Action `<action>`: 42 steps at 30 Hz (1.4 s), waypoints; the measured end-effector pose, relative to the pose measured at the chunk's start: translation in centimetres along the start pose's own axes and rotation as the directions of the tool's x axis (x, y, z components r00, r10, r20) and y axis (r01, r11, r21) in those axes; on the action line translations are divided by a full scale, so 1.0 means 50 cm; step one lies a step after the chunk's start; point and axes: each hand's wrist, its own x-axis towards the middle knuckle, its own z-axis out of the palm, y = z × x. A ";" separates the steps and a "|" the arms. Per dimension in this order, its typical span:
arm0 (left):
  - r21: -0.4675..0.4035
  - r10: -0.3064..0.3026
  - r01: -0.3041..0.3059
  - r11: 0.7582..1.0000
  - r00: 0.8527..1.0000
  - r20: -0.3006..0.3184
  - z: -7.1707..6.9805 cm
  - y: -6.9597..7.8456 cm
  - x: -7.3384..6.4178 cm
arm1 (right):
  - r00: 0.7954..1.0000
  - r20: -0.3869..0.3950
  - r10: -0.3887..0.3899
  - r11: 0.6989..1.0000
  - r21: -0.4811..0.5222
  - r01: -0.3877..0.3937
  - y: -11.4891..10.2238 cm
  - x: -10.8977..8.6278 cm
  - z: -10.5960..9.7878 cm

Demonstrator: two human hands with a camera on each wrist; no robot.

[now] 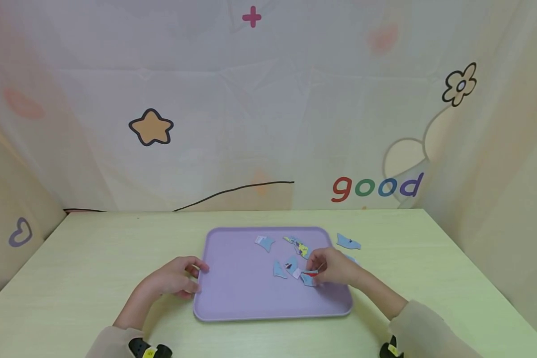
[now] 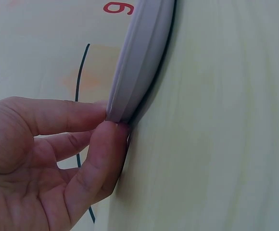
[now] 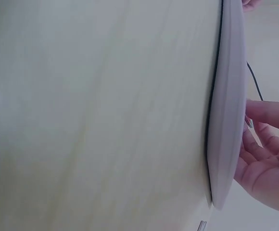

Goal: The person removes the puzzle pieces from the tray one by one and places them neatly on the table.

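Observation:
My left hand [image 1: 179, 277] holds the left rim of a purple tray [image 1: 237, 303], thumb and fingers at its edge; the left wrist view shows the fingertips on the rim [image 2: 130, 86]. Over the tray's right part, my right hand [image 1: 333, 267] pinches a light-blue puzzle piece [image 1: 308, 280] with a red stripe, partly hidden by the fingers. Just left of it lie a blue piece with a dark mark [image 1: 291, 265] and a plain blue piece [image 1: 279, 270]. Farther back are a yellow-and-blue piece [image 1: 302, 249] and a blue-and-white piece [image 1: 264, 242].
On the pale wooden table [image 1: 116, 248], beyond the tray's right edge, lies a blue piece [image 1: 348, 241]. Another piece [image 1: 352, 259] shows partly behind the right hand. A printed curtain [image 1: 206, 99] hangs behind the table.

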 end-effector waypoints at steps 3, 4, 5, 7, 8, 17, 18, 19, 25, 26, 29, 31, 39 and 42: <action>0.001 0.003 -0.003 1.000 1.000 0.005 0.000 0.000 0.001 | 1.000 0.009 0.026 0.998 0.054 -0.027 -0.001 -0.003 -0.002; 0.000 0.004 -0.004 1.000 1.000 0.005 0.001 0.000 0.001 | 0.999 0.010 0.040 0.997 0.069 -0.041 -0.002 -0.004 -0.003; 0.000 0.006 -0.006 1.000 1.000 0.005 0.001 0.000 0.002 | 0.999 0.012 0.051 0.995 0.083 -0.052 -0.004 -0.005 -0.003; -0.002 0.007 -0.007 1.000 1.000 0.003 0.002 0.001 0.001 | 0.997 0.014 0.073 0.992 0.100 -0.074 -0.005 -0.007 -0.004; -0.002 0.009 -0.009 1.000 1.000 0.003 0.002 0.001 0.002 | 0.996 0.012 0.085 0.991 0.101 -0.086 -0.006 -0.008 -0.005; -0.006 0.011 -0.011 1.000 1.000 0.002 0.003 0.001 0.003 | 0.985 -0.043 0.165 0.980 0.119 -0.159 -0.007 -0.019 -0.022; -0.007 0.012 -0.012 1.000 1.000 0.002 0.003 0.001 0.003 | 0.985 -0.046 0.168 0.979 0.124 -0.161 -0.006 -0.021 -0.025; -0.007 0.012 -0.012 1.000 1.000 0.002 0.002 0.001 0.003 | 0.984 -0.047 0.169 0.978 0.134 -0.162 -0.004 -0.022 -0.027; -0.014 0.014 -0.014 1.000 1.000 0.002 0.001 0.004 0.001 | 0.981 -0.060 0.185 0.970 0.171 -0.172 0.009 -0.032 -0.046; -0.016 0.016 -0.016 1.000 1.000 0.004 0.001 0.004 0.000 | 0.979 -0.066 0.192 0.968 0.179 -0.178 0.011 -0.034 -0.050; -0.017 0.021 -0.021 1.000 1.000 0.010 0.001 0.005 -0.001 | 0.975 -0.079 0.206 0.961 0.205 -0.186 0.015 -0.043 -0.061; -0.017 0.018 -0.018 1.000 1.000 0.009 0.001 0.004 -0.001 | 0.972 -0.086 0.218 0.955 0.222 -0.195 0.019 -0.048 -0.069; -0.008 -0.001 0.001 1.000 1.000 -0.002 0.001 0.001 0.002 | 0.966 -0.112 0.234 0.942 0.270 -0.197 0.041 -0.076 -0.106; -0.009 0.003 -0.003 1.000 1.000 0.000 0.001 0.000 0.003 | 0.955 -0.134 0.264 0.934 0.283 -0.219 0.054 -0.087 -0.121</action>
